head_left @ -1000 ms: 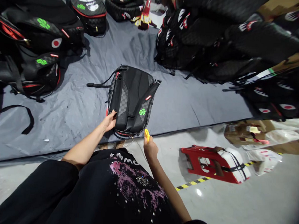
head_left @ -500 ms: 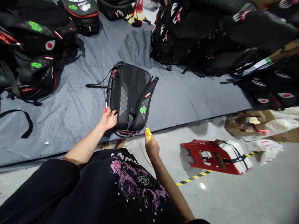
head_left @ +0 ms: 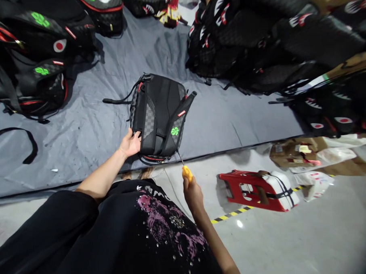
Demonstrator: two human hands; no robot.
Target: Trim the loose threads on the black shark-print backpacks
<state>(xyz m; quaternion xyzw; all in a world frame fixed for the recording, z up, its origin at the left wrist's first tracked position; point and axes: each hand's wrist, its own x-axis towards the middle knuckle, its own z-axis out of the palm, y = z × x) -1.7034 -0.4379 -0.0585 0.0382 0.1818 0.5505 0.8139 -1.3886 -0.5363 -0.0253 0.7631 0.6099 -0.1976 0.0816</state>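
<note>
A black backpack (head_left: 162,113) with checkered straps and a green emblem lies, straps up, near the front edge of the grey cloth (head_left: 218,115). My left hand (head_left: 131,144) is at its lower left side, palm up with fingers apart, the fingertips partly hidden at the bag's edge. My right hand (head_left: 193,189) is wrapped round the yellow handle of a thin metal tool (head_left: 187,173). The tool's shaft points up to the backpack's lower right corner, where its tip meets the bag or a cord there; the exact contact is too small to tell.
Black backpacks are piled at the left (head_left: 40,58) and back right (head_left: 233,42). A loose black strap (head_left: 31,139) lies at the left. Below the cloth edge, a red frame with a white load (head_left: 261,190) and a cardboard box (head_left: 288,153) stand on the floor.
My right hand has drawn down and slightly right with the yellow-handled tool, and more of its shaft shows. My left hand has shifted slightly left, its fingers more spread.
</note>
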